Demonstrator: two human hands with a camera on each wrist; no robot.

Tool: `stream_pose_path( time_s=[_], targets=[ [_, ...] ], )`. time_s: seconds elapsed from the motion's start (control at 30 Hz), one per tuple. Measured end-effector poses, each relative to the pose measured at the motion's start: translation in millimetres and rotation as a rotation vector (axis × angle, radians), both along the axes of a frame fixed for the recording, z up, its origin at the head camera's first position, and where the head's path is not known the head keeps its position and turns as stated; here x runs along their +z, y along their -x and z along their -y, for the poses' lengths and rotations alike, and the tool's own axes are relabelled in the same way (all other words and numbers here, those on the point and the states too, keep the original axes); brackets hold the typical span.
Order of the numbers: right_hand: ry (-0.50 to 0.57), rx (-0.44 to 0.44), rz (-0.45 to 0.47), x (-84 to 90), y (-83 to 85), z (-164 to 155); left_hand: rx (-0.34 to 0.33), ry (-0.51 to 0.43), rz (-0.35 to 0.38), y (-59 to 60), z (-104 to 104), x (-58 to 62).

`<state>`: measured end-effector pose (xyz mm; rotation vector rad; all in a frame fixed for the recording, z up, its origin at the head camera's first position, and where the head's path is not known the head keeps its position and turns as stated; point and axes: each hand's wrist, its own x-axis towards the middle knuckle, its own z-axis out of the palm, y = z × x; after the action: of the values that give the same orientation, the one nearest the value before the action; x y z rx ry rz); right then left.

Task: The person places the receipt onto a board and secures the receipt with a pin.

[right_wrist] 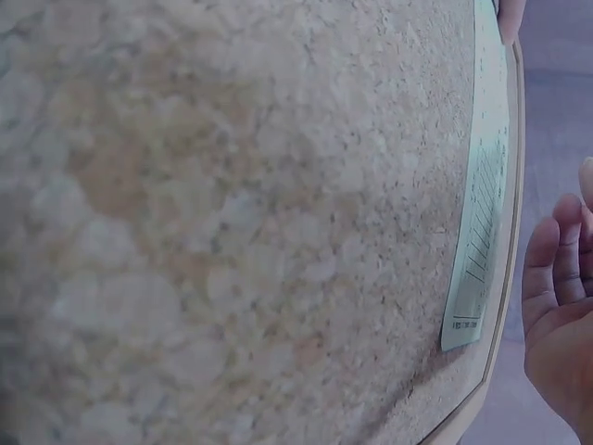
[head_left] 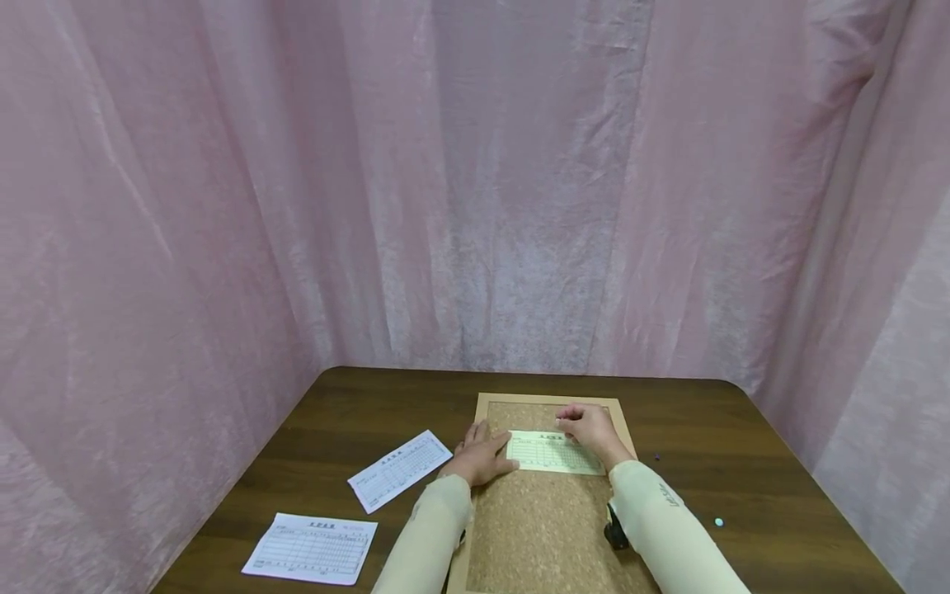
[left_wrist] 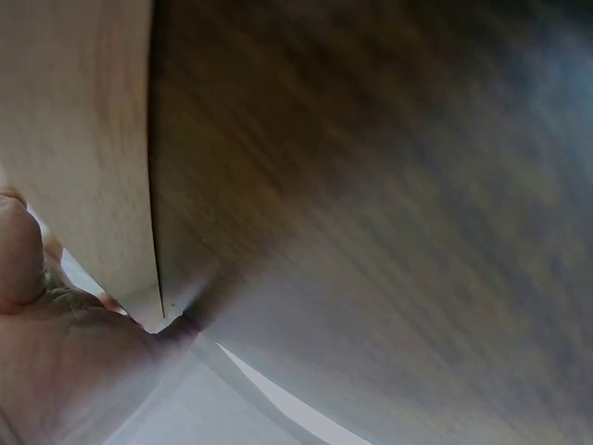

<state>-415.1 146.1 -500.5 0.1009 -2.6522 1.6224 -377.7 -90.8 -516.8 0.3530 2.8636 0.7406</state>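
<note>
Sleeves nearest camera, both hands on cork board (head_left: pixel 542 528) lying flat on bench (head_left: pixel 356 404). Left hand (head_left: pixel 481 459) flat, fingers straight, pinning left edge of green form (head_left: pixel 555 452) — likely to stop it sliding. Right hand (head_left: pixel 590 427) curled over form's top edge, fingertips pressing; pinch not discernible. Two white forms (head_left: pixel 399 469) lie apart, left.
</note>
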Motion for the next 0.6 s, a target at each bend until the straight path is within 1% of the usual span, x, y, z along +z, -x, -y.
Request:
stream_pose_path(
  time_s=[0.17, 0.33, 0.6],
  targets=[
    [0.006, -0.009, 0.02, -1.3, -0.3, 3.1, 0.004, 0.004, 0.003, -0.4, -0.6, 0.6],
    [0.011, -0.013, 0.036, -5.1, 3.2, 5.2, 0.007, 0.01, -0.001, -1.9, -0.6, 1.9],
    [-0.019, 0.007, 0.031, -12.8, 7.2, 6.4, -0.003, 0.006, -0.007, -3.0, -0.7, 2.3]
  ],
)
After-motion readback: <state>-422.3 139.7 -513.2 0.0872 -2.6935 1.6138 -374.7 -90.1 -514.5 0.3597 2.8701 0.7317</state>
